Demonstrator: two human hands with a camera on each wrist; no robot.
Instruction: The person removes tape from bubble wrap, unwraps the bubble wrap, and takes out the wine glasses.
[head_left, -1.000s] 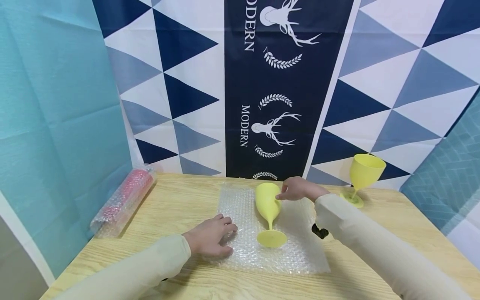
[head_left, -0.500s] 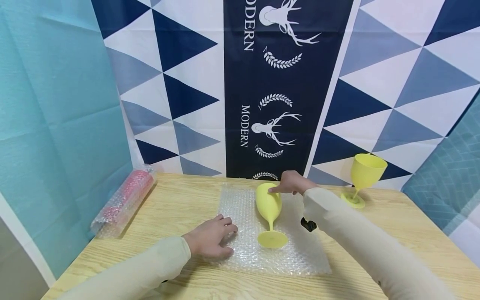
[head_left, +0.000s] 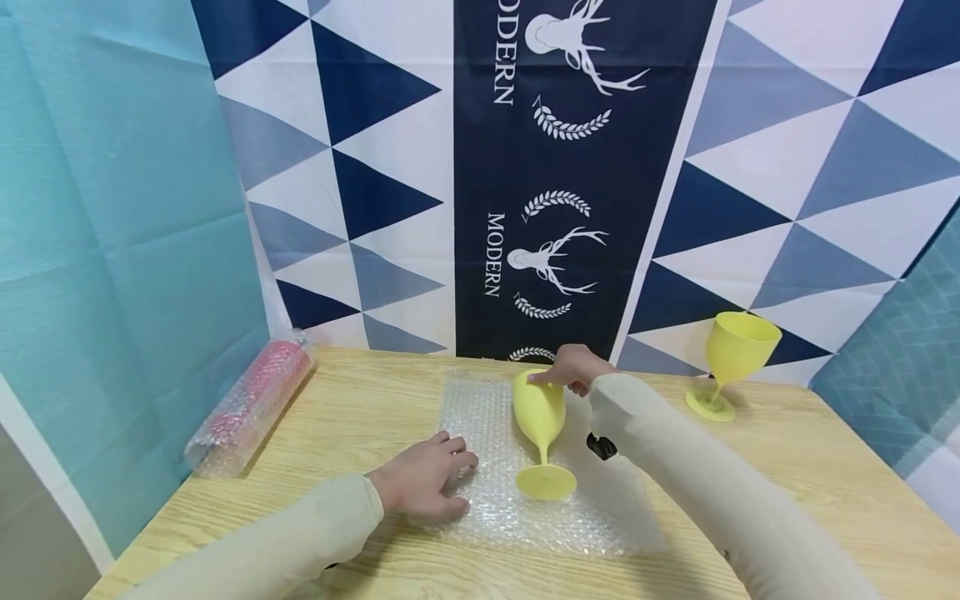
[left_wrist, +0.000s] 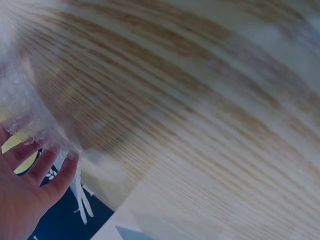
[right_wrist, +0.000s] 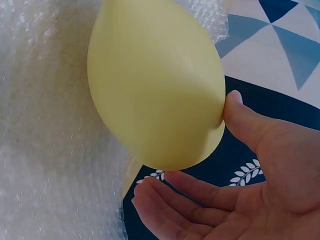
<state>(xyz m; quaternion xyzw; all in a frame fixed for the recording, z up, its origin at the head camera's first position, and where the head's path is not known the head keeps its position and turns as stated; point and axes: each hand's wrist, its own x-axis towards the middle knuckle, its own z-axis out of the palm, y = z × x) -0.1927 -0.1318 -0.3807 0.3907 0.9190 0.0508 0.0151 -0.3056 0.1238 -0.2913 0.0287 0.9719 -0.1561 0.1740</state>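
1. Lying goblet: looks like smooth, opaque plastic, matt with a soft sheen along the bowl.
2. Standing goblet: the same smooth, plastic look.
3. Bubble wrap: clear plastic film, bumpy and glossy, catching small glints.
4. Pink roll: covered in shiny, crinkled clear bubble wrap.
5. Worktop: wood or wood-look, grained, low sheen.
6. Patterned backdrop and teal hanging: creased, cloth-like sheets.
7. Sleeves: soft, matt cloth.

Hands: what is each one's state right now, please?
Left hand: open, touching the bubble wrap.
Right hand: open, touching the lying yellow goblet.
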